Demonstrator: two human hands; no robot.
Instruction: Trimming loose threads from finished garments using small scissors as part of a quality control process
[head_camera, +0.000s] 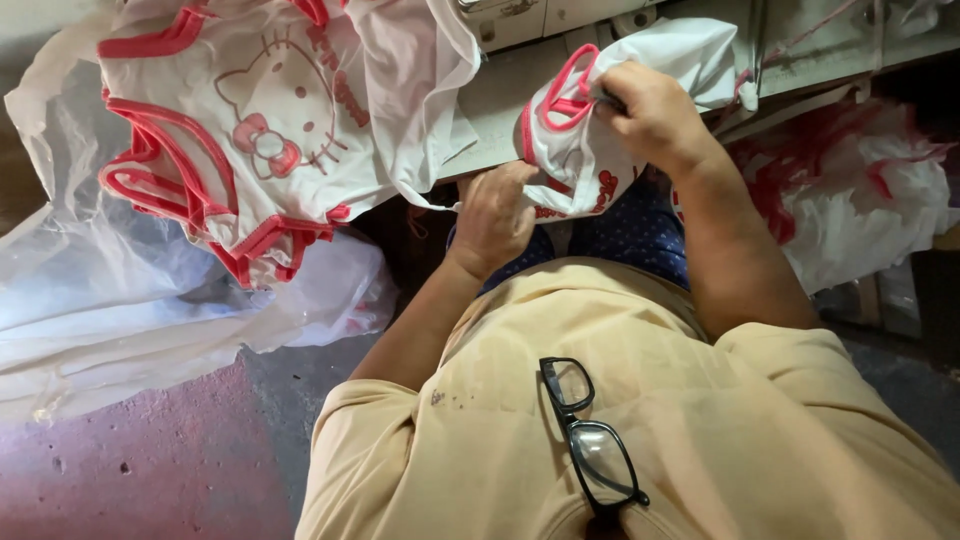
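Nearby, garment pile (270, 130), plastic bag (150, 290), black glasses (592, 440)

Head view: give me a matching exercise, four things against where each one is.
Things:
1. small white garment
2. glasses
3. pile of white garments
4. left hand

Places:
A. hanging at the shirt collar
B. heaped at upper left
C. gripping the garment's lower edge
D. held between both hands

Pairs: 1-D, 2-A, 3-B, 4-C
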